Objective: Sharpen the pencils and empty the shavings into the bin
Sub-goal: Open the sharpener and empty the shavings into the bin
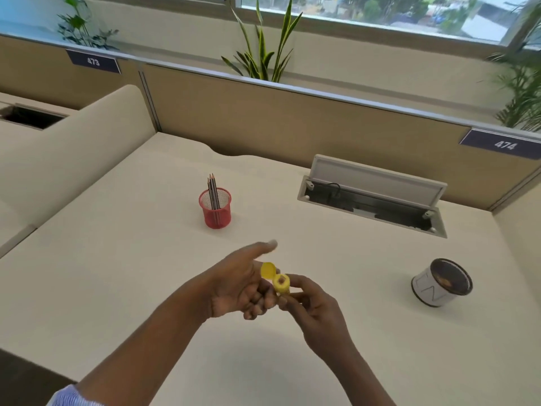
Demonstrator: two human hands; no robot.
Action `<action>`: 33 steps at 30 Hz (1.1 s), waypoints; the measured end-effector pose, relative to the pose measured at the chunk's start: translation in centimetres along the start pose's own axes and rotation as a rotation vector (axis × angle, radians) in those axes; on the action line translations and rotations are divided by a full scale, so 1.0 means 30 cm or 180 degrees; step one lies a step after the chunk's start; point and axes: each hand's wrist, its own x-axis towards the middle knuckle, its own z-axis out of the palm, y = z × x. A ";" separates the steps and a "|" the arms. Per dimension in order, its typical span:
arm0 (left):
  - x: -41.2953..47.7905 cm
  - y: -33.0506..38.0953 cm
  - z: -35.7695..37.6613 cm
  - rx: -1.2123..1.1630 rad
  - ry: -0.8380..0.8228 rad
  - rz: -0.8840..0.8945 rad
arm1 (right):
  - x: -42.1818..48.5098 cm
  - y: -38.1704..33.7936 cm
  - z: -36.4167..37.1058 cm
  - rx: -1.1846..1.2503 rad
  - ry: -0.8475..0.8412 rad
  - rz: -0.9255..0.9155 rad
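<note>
Small yellow plastic barrel sharpener (281, 284), held above the near middle of the bench with its round hinged lid (268, 270) flipped open; brownish shavings show inside the open mouth. The right hand (314, 309) pinches the barrel between thumb and fingertips, hiding its lower part. The left hand (237, 285) lies against the lid side, fingers curled below and forefinger extended; whether it grips the sharpener cannot be told. A blue striped sleeve (67, 397) is cut off at the lower edge. Smooth cream bench (131, 259). Beyond the hands, well apart, stands a red wire-mesh cylindrical pencil cup (216, 208) holding three dark pencils (213, 190), points up. At right, well apart from the hands, a small white cylindrical bin (442, 282) with a dark rim; its dark contents are hard to make out. At the rear, a grey cable hatch (374, 197) with raised flap, tan partition panels labelled 473 and 474, and potted plants before a window.
</note>
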 end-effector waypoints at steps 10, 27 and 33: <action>0.015 -0.092 0.051 -0.0627 0.0123 0.0498 | -0.012 -0.016 0.005 0.0467 -0.0007 0.0100; -0.001 -0.068 0.098 -0.0100 0.0626 0.0552 | -0.035 -0.029 0.007 -0.0077 0.0089 -0.0159; 0.015 -0.079 0.122 -0.0102 0.0790 0.0745 | -0.031 -0.045 0.005 -0.0186 0.0183 -0.0269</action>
